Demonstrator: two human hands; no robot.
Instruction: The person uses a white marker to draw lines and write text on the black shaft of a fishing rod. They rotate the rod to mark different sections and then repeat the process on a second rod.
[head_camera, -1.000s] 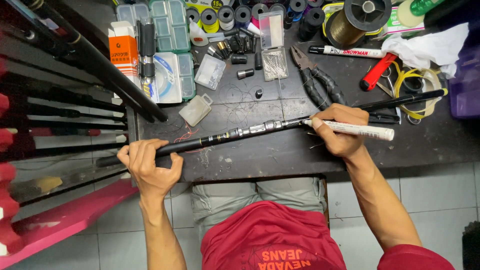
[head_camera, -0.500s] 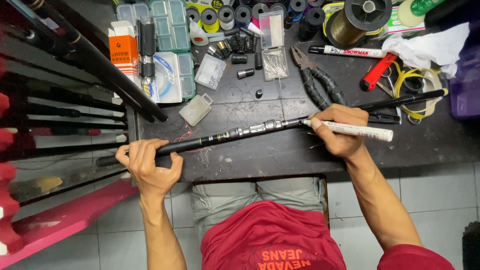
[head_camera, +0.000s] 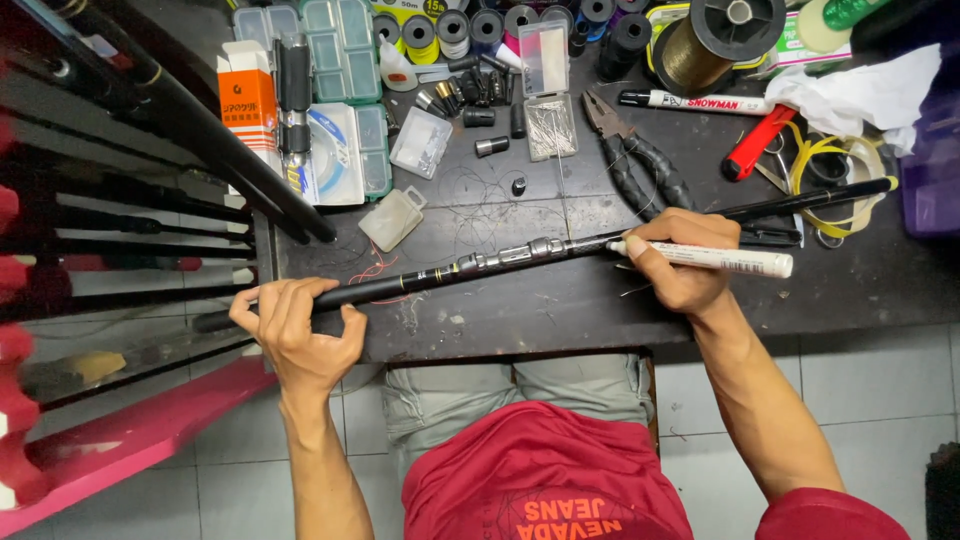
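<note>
Currently: marking step, by my reading. Left hand (head_camera: 300, 335) is wrapped around the butt end of a black fishing rod (head_camera: 450, 272) at lower left of the frame, fingers curled over the top, thumb under. The rod runs diagonally across the dark workbench (head_camera: 560, 310) from lower left to the right edge, its metal reel seat near centre frame.

Right hand (head_camera: 680, 265), right of centre, pinches a white marker pen (head_camera: 715, 259) in a writing grip; the pen lies nearly level, its tip touching or just beside the rod blank past the reel seat. Exact contact too small to confirm.

Judgement: a mark is being set on the blank. The next move would call for the left hand holding the rod against rolling and light, steady tip pressure on a narrow round surface.

Nearby, upper frame: pliers (head_camera: 630, 160), thread spools (head_camera: 455, 30), small clear parts boxes (head_camera: 420, 143).
</note>
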